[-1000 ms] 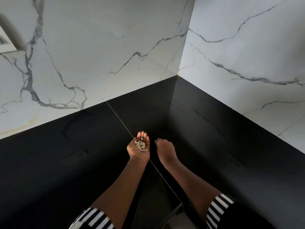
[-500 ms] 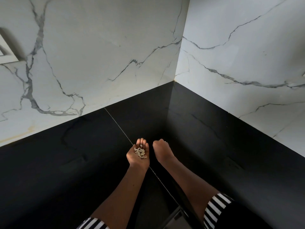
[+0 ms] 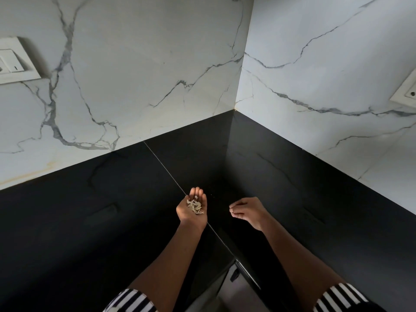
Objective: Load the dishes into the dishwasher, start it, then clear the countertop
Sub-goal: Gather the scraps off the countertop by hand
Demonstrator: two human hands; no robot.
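Late clearing stage: left grip (image 3: 192, 207), palm up, cups scraps (image 3: 195, 206); right grip (image 3: 245, 210) curled, contents indiscernible; specks (image 3: 211, 195) lie on table (image 3: 112, 221) between them.

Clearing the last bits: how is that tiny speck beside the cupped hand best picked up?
Probably pinch the speck whole, from straight above, with fingers of the right hand: it lies flat on the countertop, too small to offer an edge.

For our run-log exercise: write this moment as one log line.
stage: clearing countertop | left hand: palm up, carrying scraps | right hand: fingers curled, contents unclear
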